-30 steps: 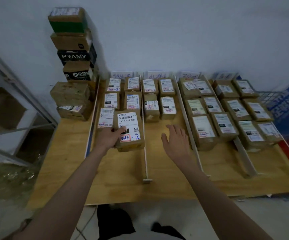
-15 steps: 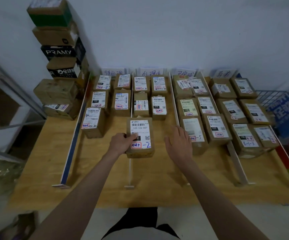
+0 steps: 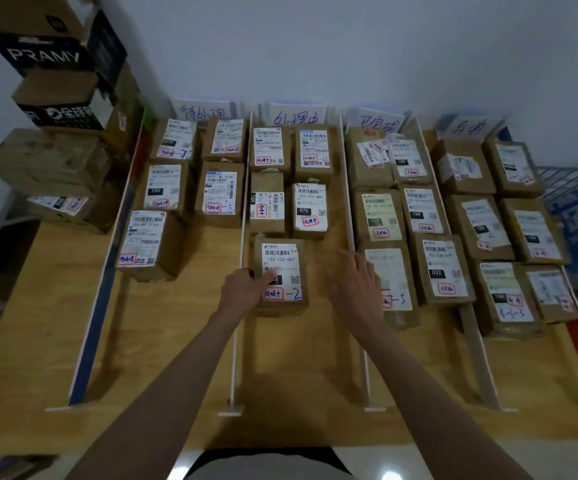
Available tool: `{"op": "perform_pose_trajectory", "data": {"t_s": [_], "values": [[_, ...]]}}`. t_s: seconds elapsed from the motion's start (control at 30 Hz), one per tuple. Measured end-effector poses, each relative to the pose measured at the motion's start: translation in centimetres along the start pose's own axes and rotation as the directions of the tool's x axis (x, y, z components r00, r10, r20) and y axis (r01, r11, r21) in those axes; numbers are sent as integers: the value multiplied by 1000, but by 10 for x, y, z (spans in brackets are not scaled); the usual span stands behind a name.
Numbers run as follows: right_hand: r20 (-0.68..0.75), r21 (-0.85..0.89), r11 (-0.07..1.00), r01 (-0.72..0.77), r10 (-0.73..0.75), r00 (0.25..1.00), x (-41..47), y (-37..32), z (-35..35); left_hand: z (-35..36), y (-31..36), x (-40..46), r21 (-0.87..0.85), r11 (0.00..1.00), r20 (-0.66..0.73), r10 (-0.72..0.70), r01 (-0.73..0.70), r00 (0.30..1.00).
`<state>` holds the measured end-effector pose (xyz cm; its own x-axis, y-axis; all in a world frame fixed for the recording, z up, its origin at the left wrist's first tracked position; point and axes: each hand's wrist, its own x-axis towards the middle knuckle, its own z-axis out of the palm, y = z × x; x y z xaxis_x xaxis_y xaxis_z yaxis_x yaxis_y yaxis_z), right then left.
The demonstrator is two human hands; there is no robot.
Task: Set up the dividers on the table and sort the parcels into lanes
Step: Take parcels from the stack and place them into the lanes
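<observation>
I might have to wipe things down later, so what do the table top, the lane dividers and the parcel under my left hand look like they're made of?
Table top: looks like light wood, matte, faint plank lines.
Lane dividers: thin white strips with flat feet; plastic or coated board, can't tell.
Parcel: brown cardboard, paper label stuck on, held by the left hand.

The counter [image 3: 183,344] is showing pale, matt wood grain. On it, the parcels [image 3: 440,271] are looking like dull brown cardboard under smooth white paper labels [image 3: 282,268]. The dividers [image 3: 241,258] between them are appearing as thin, smooth white board.
</observation>
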<state>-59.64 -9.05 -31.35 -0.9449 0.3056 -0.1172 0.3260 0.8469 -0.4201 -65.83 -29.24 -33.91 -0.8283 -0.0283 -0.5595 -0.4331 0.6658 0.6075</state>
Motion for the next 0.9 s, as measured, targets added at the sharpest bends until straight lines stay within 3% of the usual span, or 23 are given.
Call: {"op": "perform_pose_trajectory", "data": {"t_s": [0.17,0.43,0.9], "values": [[31,20,1000,-5,5,1000,10,7,7,11,3,12,39,999,-43,-8,10,999],[52,33,999,23,-25,998,19,10,15,15,2,19,242,970,-135,18,15,991],[52,8,999,43,-43,998,25,7,17,7,-2,31,256,966,-168,83,-38,982]]}}
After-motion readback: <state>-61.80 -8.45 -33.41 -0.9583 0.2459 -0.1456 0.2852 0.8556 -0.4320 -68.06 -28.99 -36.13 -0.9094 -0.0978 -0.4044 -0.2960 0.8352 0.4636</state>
